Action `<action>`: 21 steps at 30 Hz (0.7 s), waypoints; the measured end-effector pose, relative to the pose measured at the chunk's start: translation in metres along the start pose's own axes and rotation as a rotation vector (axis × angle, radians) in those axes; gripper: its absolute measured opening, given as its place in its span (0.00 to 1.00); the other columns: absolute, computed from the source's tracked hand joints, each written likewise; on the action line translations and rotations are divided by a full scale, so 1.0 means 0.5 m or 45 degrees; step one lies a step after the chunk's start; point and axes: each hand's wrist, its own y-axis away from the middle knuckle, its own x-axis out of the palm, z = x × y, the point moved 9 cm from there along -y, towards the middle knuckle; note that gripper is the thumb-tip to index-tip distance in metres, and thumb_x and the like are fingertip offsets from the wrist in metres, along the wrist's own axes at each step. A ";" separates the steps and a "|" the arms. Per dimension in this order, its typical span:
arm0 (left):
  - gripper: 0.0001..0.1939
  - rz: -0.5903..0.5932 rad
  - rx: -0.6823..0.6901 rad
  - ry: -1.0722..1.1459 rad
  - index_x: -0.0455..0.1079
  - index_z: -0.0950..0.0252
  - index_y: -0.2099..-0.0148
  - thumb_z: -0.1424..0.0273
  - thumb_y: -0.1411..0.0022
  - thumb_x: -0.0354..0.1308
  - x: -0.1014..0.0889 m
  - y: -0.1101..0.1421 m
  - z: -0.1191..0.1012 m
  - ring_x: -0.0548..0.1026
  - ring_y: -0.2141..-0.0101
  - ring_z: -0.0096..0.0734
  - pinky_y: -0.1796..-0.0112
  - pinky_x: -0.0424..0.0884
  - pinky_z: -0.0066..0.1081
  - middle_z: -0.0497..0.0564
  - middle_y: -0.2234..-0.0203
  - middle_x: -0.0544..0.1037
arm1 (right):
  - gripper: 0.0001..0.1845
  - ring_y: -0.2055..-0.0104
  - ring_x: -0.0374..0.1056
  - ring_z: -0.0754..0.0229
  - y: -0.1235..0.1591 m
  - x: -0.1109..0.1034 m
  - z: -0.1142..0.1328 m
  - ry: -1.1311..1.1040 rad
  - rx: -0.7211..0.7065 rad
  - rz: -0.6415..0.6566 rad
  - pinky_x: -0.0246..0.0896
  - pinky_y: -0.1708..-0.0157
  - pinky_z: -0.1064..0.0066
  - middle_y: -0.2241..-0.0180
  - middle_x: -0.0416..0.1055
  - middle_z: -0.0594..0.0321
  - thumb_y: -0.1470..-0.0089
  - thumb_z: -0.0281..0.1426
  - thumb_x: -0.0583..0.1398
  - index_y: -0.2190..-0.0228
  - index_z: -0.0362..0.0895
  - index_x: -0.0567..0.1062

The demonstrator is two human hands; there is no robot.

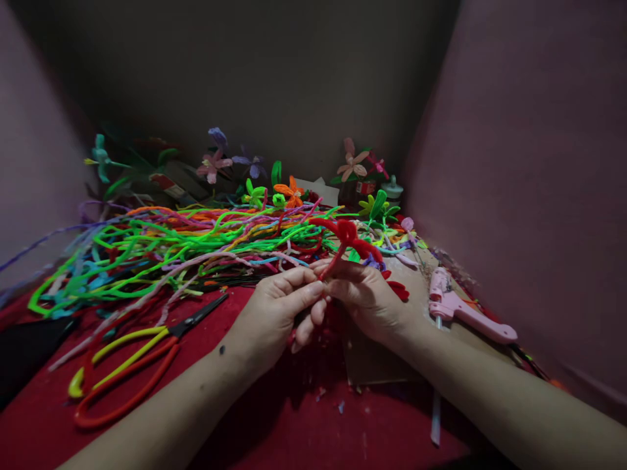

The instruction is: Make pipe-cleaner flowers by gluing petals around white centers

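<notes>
A red pipe-cleaner piece [347,232] with looped, petal-like parts rises above my fingertips at the middle of the view. My left hand [284,303] pinches its lower end between thumb and forefinger. From the other side, my right hand [365,294] is closed on the same red stem, its fingertips touching those of my left hand. The exact grip point is partly hidden by the fingers. More red loops [396,287] and a purple piece [375,263] show just behind my right hand.
A heap of colourful pipe cleaners [196,235] spreads behind my hands. Scissors with red and yellow handles [132,365] lie left on the red cloth [274,418]. At right, a pink glue gun [465,310] rests by a cardboard sheet [377,362]. Finished-looking flowers [291,191] stand behind.
</notes>
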 end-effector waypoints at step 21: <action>0.07 0.154 -0.152 0.239 0.64 0.66 0.70 0.70 0.40 0.53 0.016 0.002 0.010 0.52 0.92 0.13 0.92 0.55 0.17 0.41 0.86 0.67 | 0.06 0.68 0.68 0.63 -0.008 -0.009 -0.001 -0.068 -0.017 -0.027 0.63 0.64 0.70 0.69 0.74 0.65 0.60 0.25 0.65 0.74 0.44 0.78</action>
